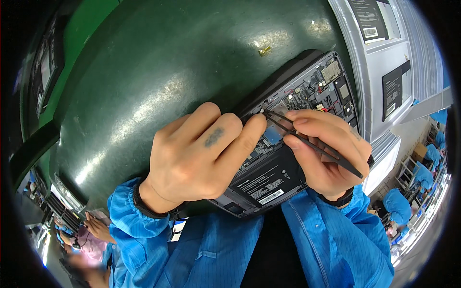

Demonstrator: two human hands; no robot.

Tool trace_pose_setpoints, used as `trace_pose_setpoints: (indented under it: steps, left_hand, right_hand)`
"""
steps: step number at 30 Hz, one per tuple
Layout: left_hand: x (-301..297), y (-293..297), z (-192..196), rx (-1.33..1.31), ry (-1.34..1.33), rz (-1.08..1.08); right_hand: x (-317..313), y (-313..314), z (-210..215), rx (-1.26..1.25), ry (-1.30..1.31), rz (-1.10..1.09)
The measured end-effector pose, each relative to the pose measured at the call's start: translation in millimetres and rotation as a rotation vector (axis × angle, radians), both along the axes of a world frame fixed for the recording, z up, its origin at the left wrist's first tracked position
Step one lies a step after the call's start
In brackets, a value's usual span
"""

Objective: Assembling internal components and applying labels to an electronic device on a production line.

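An opened laptop (288, 165) lies tilted in front of me, its circuit board (300, 98) and black battery (270, 185) exposed. My right hand (331, 151) pinches black tweezers (326, 150) between thumb and fingers. Their tips reach down to the laptop's far-left edge, close to a small light-coloured piece (262, 111). Just beside those tips rests the index fingertip of my left hand (199, 156). The other left fingers are curled at the laptop's left side, and the thumb is hidden, so whatever they hold cannot be made out.
A green work surface (144, 96) spreads beneath the laptop, with a small yellowish scrap (264, 51) on it. White trays (384, 62) with black batteries (393, 91) are stacked at the right. Another dark device (48, 67) stands at the far left. People in blue work in the right background.
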State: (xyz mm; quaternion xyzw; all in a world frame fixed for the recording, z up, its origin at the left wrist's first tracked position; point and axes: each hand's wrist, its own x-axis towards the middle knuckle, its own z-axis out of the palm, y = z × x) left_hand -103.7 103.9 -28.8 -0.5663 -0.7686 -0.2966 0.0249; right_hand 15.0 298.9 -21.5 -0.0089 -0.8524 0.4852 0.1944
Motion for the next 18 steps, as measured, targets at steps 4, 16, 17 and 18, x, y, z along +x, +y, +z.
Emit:
trace_pose_setpoints:
  steps: [4,16,17,18]
  left_hand:
    - [0.5,-1.0,0.1,0.002,0.003,0.003]
    - [0.0,-1.4,0.5,-0.004,-0.003,-0.006]
    - [-0.2,-1.2,0.7,0.000,-0.002,-0.006]
    - [-0.3,-1.2,1.0,0.005,0.000,-0.005]
  right_hand:
    - [-1.1,-1.8,1.6,0.038,-0.009,-0.006]
    - [-1.1,0.0,1.4,-0.029,-0.007,-0.017]
    - [-1.4,0.1,0.9,-0.029,-0.008,-0.017]
    - [-2.1,0.5,0.2,-0.011,0.005,-0.007]
